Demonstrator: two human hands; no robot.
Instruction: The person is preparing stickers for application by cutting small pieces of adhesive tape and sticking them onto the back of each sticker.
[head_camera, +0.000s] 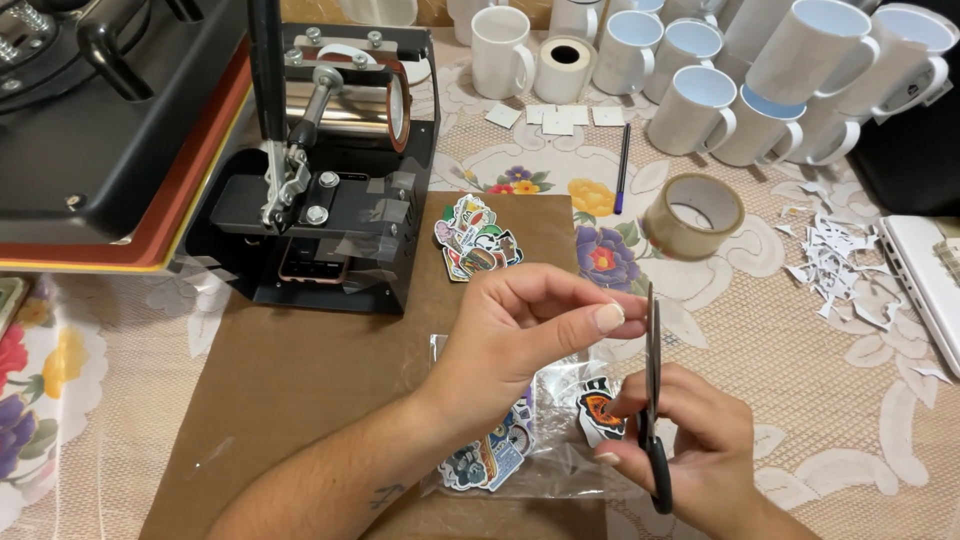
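Now scissors (652, 400) clamped in right-hand grip (690, 440), blades upright beside pinched-together left fingertips (610, 318).

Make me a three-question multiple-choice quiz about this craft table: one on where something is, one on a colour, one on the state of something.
1. Where does the tape roll lie?
A. On the press
B. On the tablecloth, right of the brown mat
C. Inside a mug

2. What colour are the mugs?
A. White
B. Red
C. Black

3. What is the right hand doing?
A. Resting flat
B. Gripping a pen
C. Holding scissors upright

Answers:
1 B: the roll sits on the lace tablecloth, beyond the brown mat.
2 A: every mug at the back is white.
3 C: the scissors stand blade-up in the right hand, with the left hand pinching at the blade.
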